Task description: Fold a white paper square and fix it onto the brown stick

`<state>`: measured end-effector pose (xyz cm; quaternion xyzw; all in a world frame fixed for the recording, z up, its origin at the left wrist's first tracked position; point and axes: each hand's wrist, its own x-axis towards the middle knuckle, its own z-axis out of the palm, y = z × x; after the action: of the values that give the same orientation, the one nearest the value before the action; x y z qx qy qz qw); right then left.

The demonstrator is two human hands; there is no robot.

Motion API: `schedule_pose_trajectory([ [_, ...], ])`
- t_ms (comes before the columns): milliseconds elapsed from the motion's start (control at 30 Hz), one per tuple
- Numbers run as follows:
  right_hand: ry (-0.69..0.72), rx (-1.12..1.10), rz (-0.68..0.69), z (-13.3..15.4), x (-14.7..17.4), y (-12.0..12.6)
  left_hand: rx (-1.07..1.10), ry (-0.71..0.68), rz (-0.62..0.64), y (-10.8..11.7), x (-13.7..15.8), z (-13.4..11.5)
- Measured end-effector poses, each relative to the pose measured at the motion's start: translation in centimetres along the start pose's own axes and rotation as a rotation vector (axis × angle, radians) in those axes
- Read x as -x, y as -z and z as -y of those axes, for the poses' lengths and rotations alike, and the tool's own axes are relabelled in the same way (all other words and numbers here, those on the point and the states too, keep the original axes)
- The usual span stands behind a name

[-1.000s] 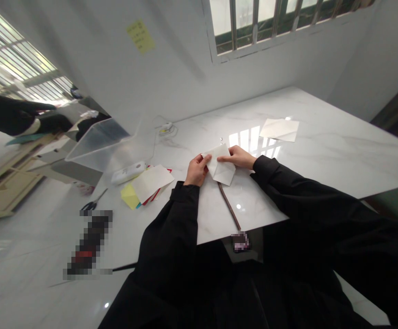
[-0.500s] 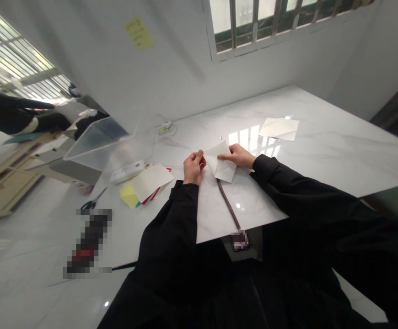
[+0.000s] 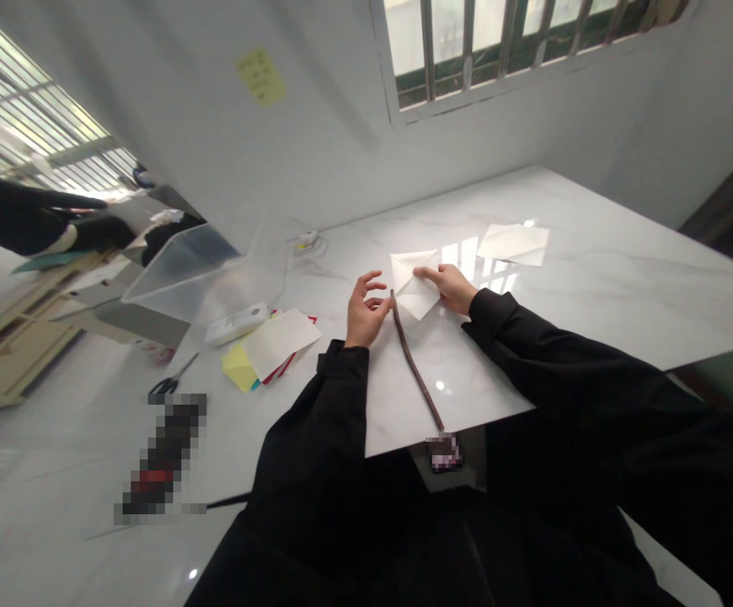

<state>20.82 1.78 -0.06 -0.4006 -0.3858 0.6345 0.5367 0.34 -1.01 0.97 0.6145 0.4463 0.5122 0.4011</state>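
My right hand (image 3: 452, 285) grips a folded square of cream paper (image 3: 418, 295), thumb on top, over the white marble-patterned table (image 3: 499, 346). Creases cross the paper and meet near its middle. My left hand (image 3: 368, 314) is just left of the paper, its fingers apart and nothing seen in them. A thin, dark brown stick (image 3: 414, 362) lies below the paper, running from near my left fingertips to the table's front edge. Whether the left fingertips touch the stick or the paper, I cannot tell.
Another creased cream sheet (image 3: 514, 244) lies at the back right. On the left are stacked coloured papers (image 3: 281, 344), a white power strip (image 3: 238, 324), scissors (image 3: 173, 379) and a clear plastic bin (image 3: 183, 265). A person in dark clothing (image 3: 18, 206) is at the far left.
My left hand has let go of the paper and its fingers have spread. The paper has turned in my right hand and shifted slightly, uncovering the stick's upper end.
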Motion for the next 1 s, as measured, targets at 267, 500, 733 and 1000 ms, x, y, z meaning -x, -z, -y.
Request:
schedule_pose_trajectory([
  [267,-0.05,-0.079,0.027,0.3,0.4,-0.5,-0.108,-0.151,0.048,-0.1,0.3,0.0],
  [500,-0.066,-0.045,0.031,-0.1,0.3,-0.5,-0.105,-0.188,0.098,0.3,0.5,0.0],
  [733,-0.07,0.029,0.059,-0.7,-0.3,-0.5,-0.067,-0.085,0.094,0.6,0.5,-0.2],
  [1000,-0.061,0.091,0.03,-0.4,0.0,-0.7,0.052,0.08,0.109,0.1,0.8,-1.4],
])
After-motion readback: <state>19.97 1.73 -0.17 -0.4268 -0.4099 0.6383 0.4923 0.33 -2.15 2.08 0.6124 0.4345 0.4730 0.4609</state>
